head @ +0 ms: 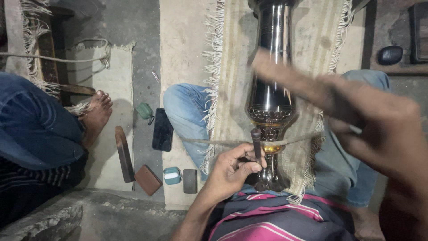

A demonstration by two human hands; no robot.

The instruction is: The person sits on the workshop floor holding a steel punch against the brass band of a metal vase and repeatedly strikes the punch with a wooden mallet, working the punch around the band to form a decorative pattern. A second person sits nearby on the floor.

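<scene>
- At the far left another person sits on the floor (142,67) in blue jeans, one bare foot (96,114) resting on a pale mat
- Right of that foot lie a long dark bar (124,154), a reddish-brown block (148,180), a black phone (162,130), a small green case (145,110), a teal and white case (172,175) and a small dark block (190,181)
- Your left hand (229,172) sits low in the middle, fingers (249,168) clenched around a short dark punch (257,145) held upright, its lower end just beside the vase's narrow stem
- The tall dark metal vase (269,96) lies lengthwise on a fringed striped cloth (312,40) over your lap, foot near you, neck pointing far; a thin cord (209,141) crosses over the stem
- Your right hand (383,134) is raised on the right, fingers wrapped around a wooden mallet (290,78), which is blurred and slants across the vase's body
- A dark rounded object (390,55) lies on the floor at the far right
</scene>
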